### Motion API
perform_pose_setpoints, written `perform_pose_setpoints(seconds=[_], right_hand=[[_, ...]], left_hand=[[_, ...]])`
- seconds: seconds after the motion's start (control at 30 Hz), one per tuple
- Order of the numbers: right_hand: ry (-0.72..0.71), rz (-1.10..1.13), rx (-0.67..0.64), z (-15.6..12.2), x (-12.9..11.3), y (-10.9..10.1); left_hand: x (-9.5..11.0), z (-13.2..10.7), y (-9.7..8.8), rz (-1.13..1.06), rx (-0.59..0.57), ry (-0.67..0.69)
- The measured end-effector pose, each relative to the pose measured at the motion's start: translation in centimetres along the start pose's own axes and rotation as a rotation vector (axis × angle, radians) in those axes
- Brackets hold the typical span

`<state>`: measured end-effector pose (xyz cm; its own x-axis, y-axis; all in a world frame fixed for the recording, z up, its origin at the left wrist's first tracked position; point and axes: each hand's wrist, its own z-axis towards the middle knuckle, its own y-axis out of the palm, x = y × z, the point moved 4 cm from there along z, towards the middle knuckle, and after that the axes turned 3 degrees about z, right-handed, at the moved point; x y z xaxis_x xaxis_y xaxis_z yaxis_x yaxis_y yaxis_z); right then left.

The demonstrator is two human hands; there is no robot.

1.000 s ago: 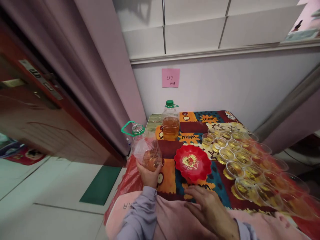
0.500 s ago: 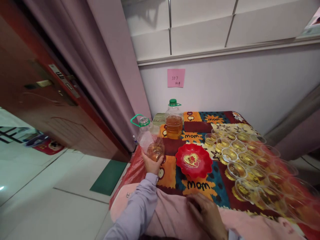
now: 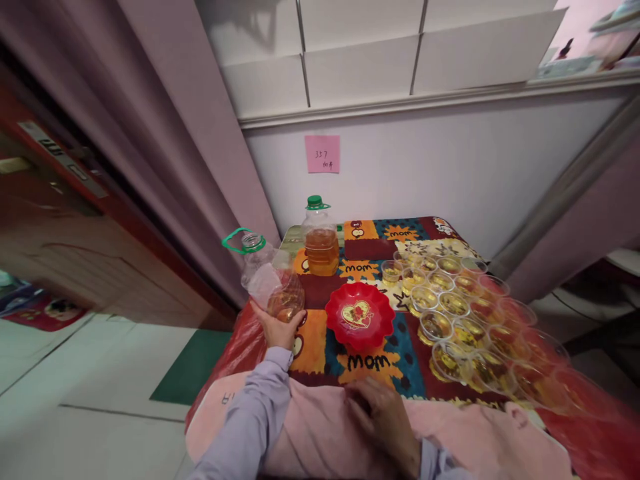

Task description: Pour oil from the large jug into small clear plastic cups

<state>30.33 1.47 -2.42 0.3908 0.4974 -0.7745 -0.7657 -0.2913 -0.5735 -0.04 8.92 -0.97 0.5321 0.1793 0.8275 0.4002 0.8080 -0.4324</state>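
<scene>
My left hand (image 3: 281,328) is closed around the lower part of a clear plastic jug (image 3: 256,275), which leans left in the view. Its mouth is uncapped, a green handle loops beside the neck, and some amber liquid sits low inside. Behind it stands a second jug (image 3: 321,252) with a green cap and more amber liquid. To the right of my left hand lies a red scalloped plate (image 3: 360,317) with a gold heart in it. My right hand (image 3: 385,417) rests low over the pink cloth (image 3: 320,427), fingers loosely bent and apart, holding nothing.
Several clear cups (image 3: 453,303) of yellowish liquid crowd the right of the patterned tablecloth (image 3: 313,360). A pink note (image 3: 323,154) is stuck on the wall behind. Left of the table are a curtain (image 3: 165,147), a brown door (image 3: 95,267) and a green mat (image 3: 193,367).
The view has swung to the right, so everything appears shifted left. My left hand still grips the uncapped jug, and my right hand stays low over the cloth.
</scene>
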Motion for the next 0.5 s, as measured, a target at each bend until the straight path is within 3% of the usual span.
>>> perform_pose_setpoints(seconds=[0.5], right_hand=[[-0.039, -0.013, -0.004, -0.10, -0.24, -0.32]], left_hand=[[-0.66, -0.23, -0.01, -0.011, 0.010, 0.023]])
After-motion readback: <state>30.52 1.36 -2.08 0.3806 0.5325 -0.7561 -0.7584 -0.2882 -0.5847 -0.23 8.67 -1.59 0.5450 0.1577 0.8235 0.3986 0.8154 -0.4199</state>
